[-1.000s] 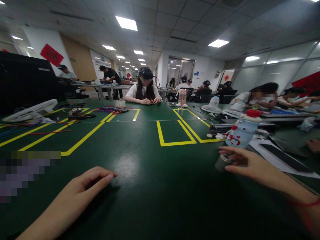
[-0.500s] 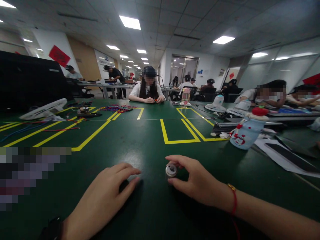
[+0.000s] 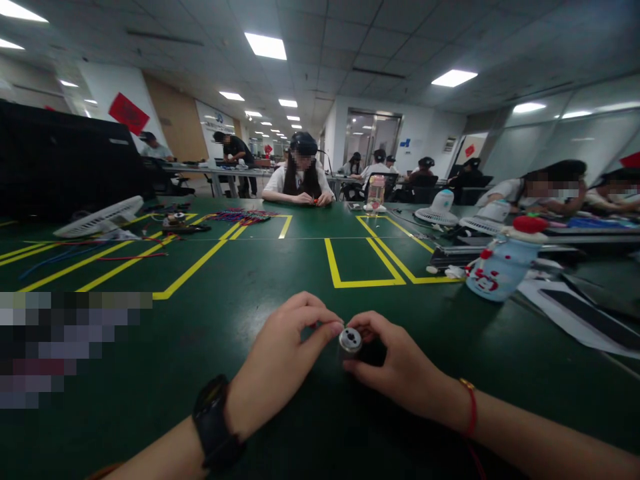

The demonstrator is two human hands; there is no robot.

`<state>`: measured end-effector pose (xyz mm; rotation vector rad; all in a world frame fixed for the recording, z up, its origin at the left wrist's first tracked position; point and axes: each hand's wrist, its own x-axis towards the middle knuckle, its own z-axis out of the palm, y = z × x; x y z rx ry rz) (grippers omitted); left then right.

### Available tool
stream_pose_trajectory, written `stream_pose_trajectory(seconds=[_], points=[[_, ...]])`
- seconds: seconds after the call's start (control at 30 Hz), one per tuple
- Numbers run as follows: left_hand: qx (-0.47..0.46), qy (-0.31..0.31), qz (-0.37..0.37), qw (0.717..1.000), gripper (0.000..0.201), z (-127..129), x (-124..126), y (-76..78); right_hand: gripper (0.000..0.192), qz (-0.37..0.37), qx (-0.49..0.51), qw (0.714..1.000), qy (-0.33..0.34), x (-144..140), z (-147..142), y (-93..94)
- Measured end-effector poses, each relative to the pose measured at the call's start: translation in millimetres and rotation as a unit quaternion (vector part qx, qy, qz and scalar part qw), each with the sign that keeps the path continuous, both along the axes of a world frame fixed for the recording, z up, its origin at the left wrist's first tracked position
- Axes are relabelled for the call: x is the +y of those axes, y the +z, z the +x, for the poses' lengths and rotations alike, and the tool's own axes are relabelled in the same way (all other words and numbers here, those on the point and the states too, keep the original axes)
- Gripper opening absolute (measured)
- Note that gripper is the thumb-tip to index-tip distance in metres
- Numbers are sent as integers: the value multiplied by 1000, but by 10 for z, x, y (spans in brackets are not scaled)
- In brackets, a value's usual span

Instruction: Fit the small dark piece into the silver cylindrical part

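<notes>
A small silver cylinder, which looks like a small motor [image 3: 351, 341], stands upright on the green table [image 3: 280, 267]; dark holes show in its top face. My right hand [image 3: 400, 367] grips it from the right, thumb on the near side and fingers on the far side. At the cylinder's upper left rim is my left hand [image 3: 290, 353], its thumb and forefinger pinched together. Whatever lies between those fingertips is too small to make out. A black watch is on the left wrist and a red cord on the right.
Yellow tape [image 3: 367, 283] marks areas on the table. A light blue snowman bottle [image 3: 505, 267] stands at right, near white fans [image 3: 437, 208]. Coloured wires [image 3: 243, 217] and another white fan [image 3: 103, 217] lie at left. Across the table sits a person [image 3: 300, 177].
My left hand has moved right and forward to the cylinder, and its fingertips have closed into a pinch. The right hand keeps its grip on the cylinder. The view has shifted slightly.
</notes>
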<state>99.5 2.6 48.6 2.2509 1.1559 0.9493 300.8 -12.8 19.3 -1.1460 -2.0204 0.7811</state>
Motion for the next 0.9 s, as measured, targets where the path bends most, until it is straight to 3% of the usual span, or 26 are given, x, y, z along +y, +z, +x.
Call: stream_pose_trajectory(seconds=[0.1,0.23,0.33,0.4,0.5,0.6,0.7,0.8,0.9], points=[[41,4,-27,999,13,-104,28,-144,34,3,-13,1000,-16,1,43,-8],[123,-12,-23,992,14,-147,46,-336,51,18,-43,999,-26,-4,53,-62],[121,-8,-28,992,18,-139,33,-355,50,3,-64,998,-27,-14,84,-42],[96,-7,-52,994,24,-168,13,-315,47,-6,-66,996,-64,-15,186,1],[64,2,-87,994,30,-336,-14,-247,49,11,-90,981,-174,-13,526,49],[59,39,-106,992,31,-662,-17,-238,53,48,-139,944,-297,-30,1036,16],[65,94,-170,979,33,-1010,9,-279,60,78,-173,905,-381,-70,1541,-99],[52,133,-221,965,39,-1202,42,-316,64,41,-198,897,-392,-99,1870,-217],[31,142,-236,961,42,-1191,58,-325,71,22,-224,896,-382,-102,1923,-234]])
